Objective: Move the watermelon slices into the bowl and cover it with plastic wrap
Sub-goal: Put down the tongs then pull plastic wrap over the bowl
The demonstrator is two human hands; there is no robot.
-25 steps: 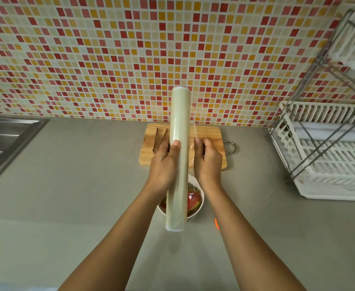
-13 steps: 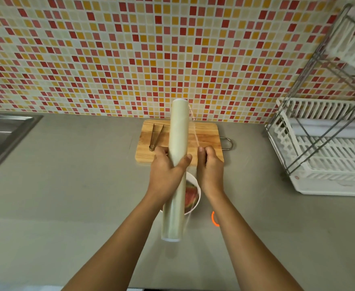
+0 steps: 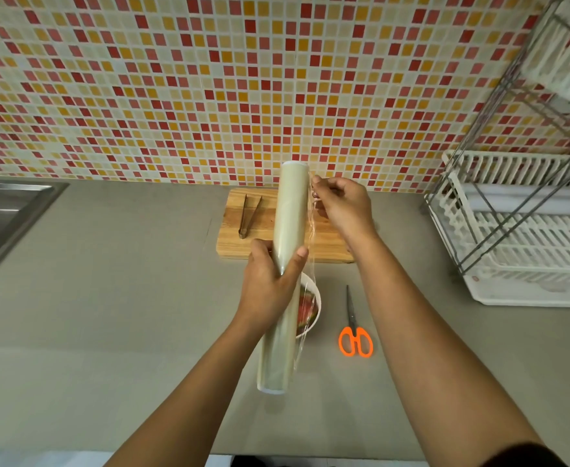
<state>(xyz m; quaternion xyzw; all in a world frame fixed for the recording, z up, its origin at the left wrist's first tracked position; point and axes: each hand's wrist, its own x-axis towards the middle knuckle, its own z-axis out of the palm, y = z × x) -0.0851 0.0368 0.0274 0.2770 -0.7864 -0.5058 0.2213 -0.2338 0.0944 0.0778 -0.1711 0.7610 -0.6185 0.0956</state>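
A: Entry, left to right. Containers first?

B: Steel sink at far left, cut off by the frame edge; contents not visible. On the desk, a wooden cutting board carries metal tongs.

A: Left hand?

B: Left hand has its grip wrapped round the middle of the plastic wrap roll, held above the desk, long axis running away from the camera.

A: Bowl?

B: White bowl sits on the desk in front of the board, mostly hidden under the roll and left hand. Watermelon slices lie inside. Red flesh and green rind show; count unreadable.

A: Right hand?

B: Right hand pinches the loose film edge at the roll's far end. The film hangs as a thin clear strip along the roll's right side, hard to trace.

A: Further right?

B: Orange-handled scissors flat on the desk, right of the bowl, not touching it. White dish rack at far right, cut off; two pale cylinders lie in it, nature unclear.
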